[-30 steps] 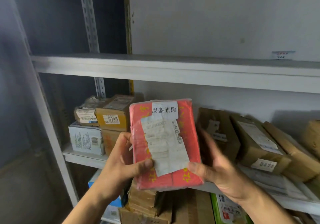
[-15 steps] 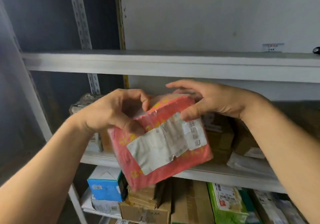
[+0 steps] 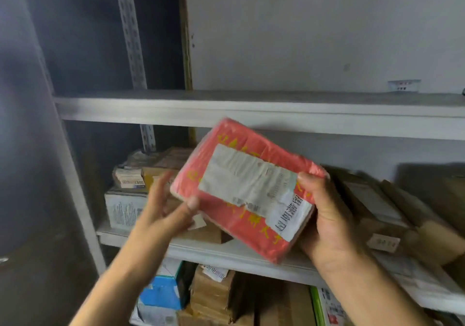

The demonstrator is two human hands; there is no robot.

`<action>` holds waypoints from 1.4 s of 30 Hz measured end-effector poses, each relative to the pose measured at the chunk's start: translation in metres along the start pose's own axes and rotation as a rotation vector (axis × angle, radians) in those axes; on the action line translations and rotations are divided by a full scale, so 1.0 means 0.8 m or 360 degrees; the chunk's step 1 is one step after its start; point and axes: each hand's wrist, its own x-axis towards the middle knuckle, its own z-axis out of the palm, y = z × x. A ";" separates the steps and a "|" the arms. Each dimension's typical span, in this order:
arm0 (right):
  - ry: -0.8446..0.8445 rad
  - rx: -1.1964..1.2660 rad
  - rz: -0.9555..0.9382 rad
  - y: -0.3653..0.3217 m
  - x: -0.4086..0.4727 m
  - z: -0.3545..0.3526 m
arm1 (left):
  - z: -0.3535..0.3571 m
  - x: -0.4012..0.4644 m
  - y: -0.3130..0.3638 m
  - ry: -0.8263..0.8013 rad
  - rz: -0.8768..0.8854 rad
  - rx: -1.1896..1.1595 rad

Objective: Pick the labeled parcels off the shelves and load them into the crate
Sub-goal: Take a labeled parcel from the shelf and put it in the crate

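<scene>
Dim storeroom, pale grey plastered wall (image 3: 302,36) across the upper right, dark gap at ten o'clock behind a perforated grey metal upright (image 3: 130,36). Grey-white metal shelving (image 3: 251,114) spanning the view at three levels; top board bare where visible, apart from a small white tag (image 3: 403,85) at two o'clock. Middle board at three o'clock loaded with slanted brown cardboard parcels (image 3: 377,207), one showing a small numbered sticker too blurred to read; at nine o'clock a white printed carton (image 3: 123,210) under a yellow-brown box and a taped bundle. Lowest level, at six o'clock, packed with brown cartons (image 3: 216,298), a blue-and-white box (image 3: 161,293) and a green-edged packet (image 3: 324,305). Dead centre, raised in front of the middle shelf and touching none of it: flat rectangular parcel in red plastic wrap with yellow print (image 3: 241,189), tilted with its top edge toward eleven o'clock, white shipping label facing the camera, probably turned that way for reading before loading. Right hand (image 3: 327,225) clamped on its lower-right end at four o'clock, thumb over the label side, fingers hidden behind, carrying the weight. Left hand (image 3: 163,215) at eight o'clock, fingers loosely spread, thumb tip touching the parcel's lower-left corner, seemingly steadying rather than gripping. Crate nowhere in view.
</scene>
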 end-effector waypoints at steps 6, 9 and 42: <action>-0.0133 -0.0139 0.0383 0.031 -0.013 -0.008 | 0.016 -0.004 -0.032 0.0058 0.0049 -0.0452; -0.0309 -0.0342 0.0521 0.023 -0.007 -0.030 | -0.001 0.000 -0.028 0.0131 0.0145 -0.0319; -0.1756 -0.0198 0.1084 0.092 -0.100 -0.064 | 0.174 -0.333 -0.046 0.1438 0.0031 -0.0015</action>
